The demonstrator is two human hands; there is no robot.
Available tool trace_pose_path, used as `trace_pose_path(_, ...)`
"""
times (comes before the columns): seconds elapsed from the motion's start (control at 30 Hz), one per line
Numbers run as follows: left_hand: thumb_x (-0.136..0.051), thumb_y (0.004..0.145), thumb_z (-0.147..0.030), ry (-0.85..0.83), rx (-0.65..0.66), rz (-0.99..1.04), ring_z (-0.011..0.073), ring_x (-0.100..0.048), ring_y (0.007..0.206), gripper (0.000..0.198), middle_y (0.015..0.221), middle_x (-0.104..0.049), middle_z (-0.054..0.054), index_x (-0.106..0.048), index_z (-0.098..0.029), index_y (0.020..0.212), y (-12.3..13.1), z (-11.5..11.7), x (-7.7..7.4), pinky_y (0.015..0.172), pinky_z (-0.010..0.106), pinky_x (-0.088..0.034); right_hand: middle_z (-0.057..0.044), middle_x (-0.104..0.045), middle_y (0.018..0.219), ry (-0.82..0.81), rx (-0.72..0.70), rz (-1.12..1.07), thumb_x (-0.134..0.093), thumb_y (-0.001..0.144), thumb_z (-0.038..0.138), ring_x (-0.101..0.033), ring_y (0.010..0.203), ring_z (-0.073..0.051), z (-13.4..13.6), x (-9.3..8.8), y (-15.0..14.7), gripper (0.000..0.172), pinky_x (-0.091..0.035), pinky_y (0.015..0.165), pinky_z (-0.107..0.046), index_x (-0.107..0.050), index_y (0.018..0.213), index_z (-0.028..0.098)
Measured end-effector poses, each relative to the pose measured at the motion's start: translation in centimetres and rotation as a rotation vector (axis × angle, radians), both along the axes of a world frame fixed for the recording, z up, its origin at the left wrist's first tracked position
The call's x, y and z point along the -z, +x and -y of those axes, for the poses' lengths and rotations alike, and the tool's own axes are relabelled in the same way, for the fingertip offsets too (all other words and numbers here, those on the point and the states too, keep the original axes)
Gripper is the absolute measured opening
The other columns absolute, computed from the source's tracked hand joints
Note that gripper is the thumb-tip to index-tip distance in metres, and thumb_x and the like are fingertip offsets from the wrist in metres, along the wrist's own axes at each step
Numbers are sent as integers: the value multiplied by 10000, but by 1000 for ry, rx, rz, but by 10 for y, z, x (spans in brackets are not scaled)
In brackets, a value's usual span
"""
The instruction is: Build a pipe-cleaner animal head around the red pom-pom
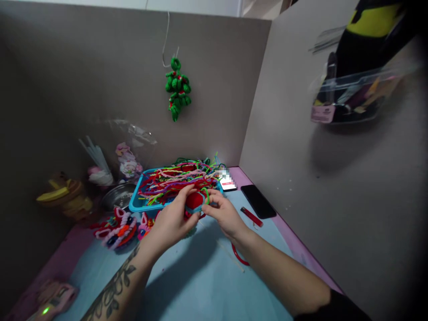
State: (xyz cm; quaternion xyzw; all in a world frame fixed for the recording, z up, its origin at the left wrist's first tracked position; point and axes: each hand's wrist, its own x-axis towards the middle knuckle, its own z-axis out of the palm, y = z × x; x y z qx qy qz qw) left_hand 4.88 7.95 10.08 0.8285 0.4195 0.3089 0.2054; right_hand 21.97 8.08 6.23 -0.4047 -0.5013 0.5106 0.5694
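Between both hands is a small round red craft piece (194, 200) with a light blue rim and a bright green strand curling at its right side. My left hand (175, 218) grips its left edge, fingers curved behind and thumb below. My right hand (226, 216) pinches the rim on the right, close to the green strand. Just behind them stands a blue tray (135, 203) heaped with fuzzy strands (180, 178) in red, pink, green and other colours. Left of my left hand sits a fuzzy pink, orange and red figure (121, 232).
A red lighter (252, 217), a black phone (258, 201) and a lit phone (229, 183) lie at right. Red-handled scissors (240, 255), partly hidden, rest under my right forearm. At left are a metal bowl (117, 196) and a pink device (55, 298). A green ornament (178, 89) hangs on the partition.
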Motion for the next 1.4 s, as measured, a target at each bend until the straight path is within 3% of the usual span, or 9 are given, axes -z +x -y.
trace_pose_path(0.23,-572,830,-302,-5,-17,-100,295,-595,1138,616,1328,-554,143,-326,-254,1393,-3,-4,3,939,463,-472,-51,-477,1158,-16,11,44,-736,638,327,-503,1097,-220,-4,2,2,183,-361,979,-360,-617,642,188)
trace_pose_path(0.57,-600,829,-284,28,-64,120,241,-556,1189,620,1298,-562,123,-314,-242,1377,2,-2,3,934,382,-485,-56,-554,1118,67,97,46,-664,680,299,-515,1105,-225,-4,-6,9,149,-403,909,-357,-646,799,211)
trace_pose_path(0.8,-610,831,-289,34,-40,136,242,-544,1206,609,1322,-546,120,-319,-254,1364,4,0,5,973,406,-464,-72,-519,1165,125,67,236,-648,727,326,-516,1111,-225,1,-15,15,124,-402,899,-375,-636,733,203)
trace_pose_path(1.1,-612,833,-268,98,3,153,240,-545,1200,574,1344,-523,116,-354,-259,1346,7,-4,15,984,405,-464,-57,-500,1126,88,31,151,-622,728,310,-524,1035,-201,-2,-12,14,148,-392,908,-359,-586,653,188)
trace_pose_path(1.4,-613,819,-230,78,-20,108,246,-549,1190,617,1343,-519,117,-327,-259,1365,7,-7,19,981,418,-463,-68,-489,1140,118,77,253,-600,766,328,-517,1066,-206,-1,-10,10,200,-374,950,-372,-530,642,186)
